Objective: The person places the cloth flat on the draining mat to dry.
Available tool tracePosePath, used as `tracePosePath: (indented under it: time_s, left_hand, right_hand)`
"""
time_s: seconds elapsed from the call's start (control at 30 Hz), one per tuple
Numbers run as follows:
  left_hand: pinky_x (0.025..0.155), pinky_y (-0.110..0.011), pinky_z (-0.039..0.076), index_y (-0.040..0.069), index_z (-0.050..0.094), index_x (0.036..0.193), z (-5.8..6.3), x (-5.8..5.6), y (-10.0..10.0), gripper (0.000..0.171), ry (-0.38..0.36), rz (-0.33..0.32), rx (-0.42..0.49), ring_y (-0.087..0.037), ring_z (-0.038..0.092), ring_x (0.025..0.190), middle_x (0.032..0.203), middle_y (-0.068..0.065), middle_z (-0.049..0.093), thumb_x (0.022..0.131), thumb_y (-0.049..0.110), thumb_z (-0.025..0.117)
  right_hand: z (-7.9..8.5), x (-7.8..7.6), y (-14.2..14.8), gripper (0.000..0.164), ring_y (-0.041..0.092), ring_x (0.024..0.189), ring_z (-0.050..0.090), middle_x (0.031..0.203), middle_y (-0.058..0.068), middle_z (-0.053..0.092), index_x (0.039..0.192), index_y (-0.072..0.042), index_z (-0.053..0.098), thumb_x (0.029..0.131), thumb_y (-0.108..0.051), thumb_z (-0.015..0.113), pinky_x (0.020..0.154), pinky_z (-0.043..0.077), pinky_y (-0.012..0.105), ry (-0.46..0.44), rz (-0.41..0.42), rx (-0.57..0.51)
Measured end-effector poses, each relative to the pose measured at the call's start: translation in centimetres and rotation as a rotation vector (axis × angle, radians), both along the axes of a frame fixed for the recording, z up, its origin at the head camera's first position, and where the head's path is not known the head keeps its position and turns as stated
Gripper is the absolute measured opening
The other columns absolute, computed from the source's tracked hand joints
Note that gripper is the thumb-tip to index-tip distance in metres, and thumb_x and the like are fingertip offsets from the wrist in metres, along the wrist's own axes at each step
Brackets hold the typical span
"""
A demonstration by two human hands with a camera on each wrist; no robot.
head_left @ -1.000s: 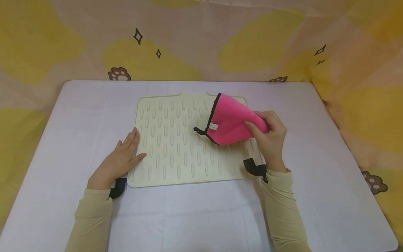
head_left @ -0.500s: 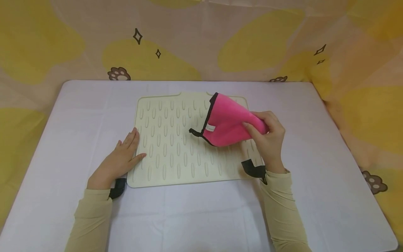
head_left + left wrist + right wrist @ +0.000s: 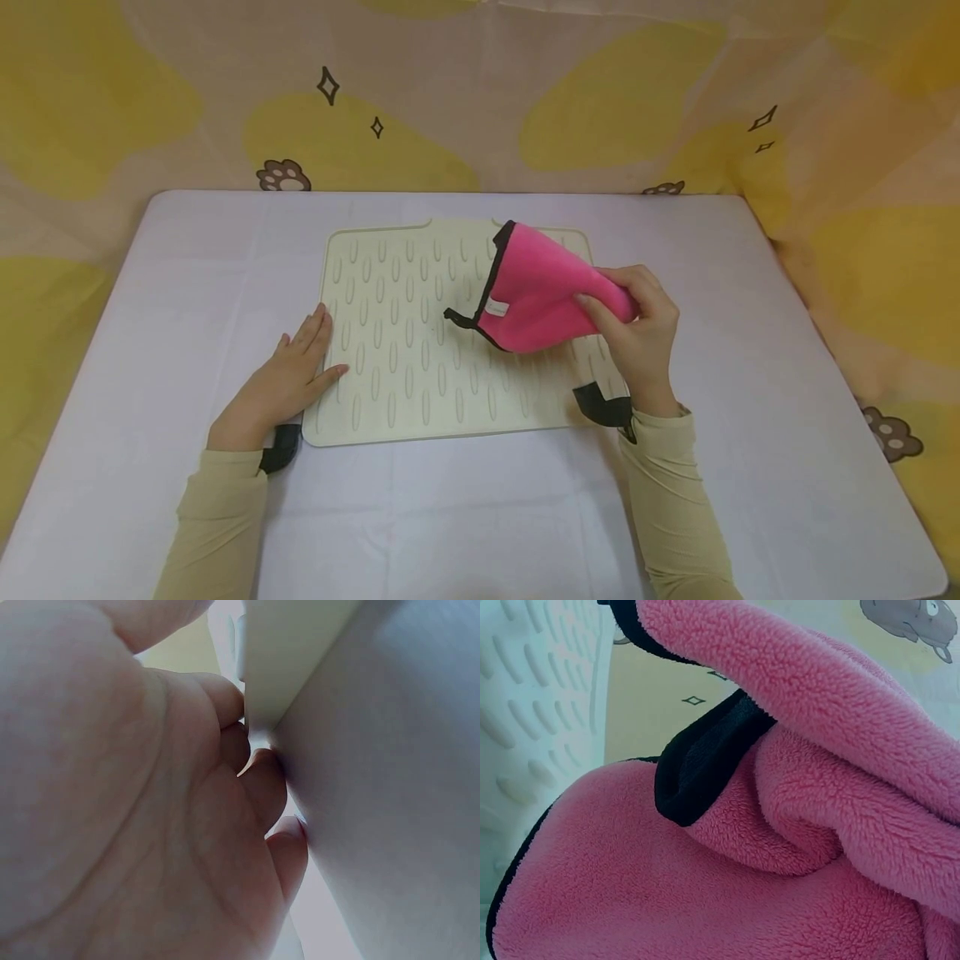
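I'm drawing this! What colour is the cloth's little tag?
The tag is white, seen best in the head view.

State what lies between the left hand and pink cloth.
Only the cream ridged mat, up to the black loop on the pink cloth, in the head view.

A white tabletop (image 3: 450, 508) spreads before me across the middle and lower frame; pinkish fabric (image 3: 495, 83) with yellow patches hangs along the top and both sides, one brown paw print (image 3: 284, 176) upper left.
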State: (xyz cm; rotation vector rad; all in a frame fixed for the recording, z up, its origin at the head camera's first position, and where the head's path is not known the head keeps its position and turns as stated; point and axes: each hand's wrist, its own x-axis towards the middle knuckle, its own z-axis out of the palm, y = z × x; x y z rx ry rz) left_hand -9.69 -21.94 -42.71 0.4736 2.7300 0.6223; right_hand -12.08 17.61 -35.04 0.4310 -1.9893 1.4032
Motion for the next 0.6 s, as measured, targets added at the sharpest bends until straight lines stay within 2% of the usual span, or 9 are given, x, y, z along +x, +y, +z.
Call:
tracePosePath:
  time_s: [0.33, 0.6]
  left_hand:
    - [0.109, -0.061, 0.005, -0.009, 0.001, 0.146, -0.08, 0.03, -0.04, 0.078, 0.008, -0.003, 0.010, -0.039, -0.001, 0.141, 0.154, -0.022, -0.008, 0.100, 0.036, 0.044]
    - [0.109, -0.061, 0.006, -0.010, 0.002, 0.145, 0.32, 0.08, 0.16, 0.077, -0.002, 0.003, -0.002, -0.040, 0.000, 0.141, 0.154, -0.023, -0.007, 0.100, 0.035, 0.045]
  right_hand:
    - [0.33, 0.41, -0.50, 0.026, 0.013, 0.080, 0.057, 0.083, 0.006, 0.064, 0.089, 0.008, 0.069, 0.065, 0.015, 0.077, 0.069, 0.046, 0.020, 0.002, 0.039, -0.020]
    - [0.55, 0.88, -1.01, 0.023, 0.016, 0.080, 0.056, 0.084, 0.000, 0.063, 0.089, 0.011, 0.067, 0.068, 0.014, 0.075, 0.070, 0.048, 0.020, -0.034, 0.093, -0.070]
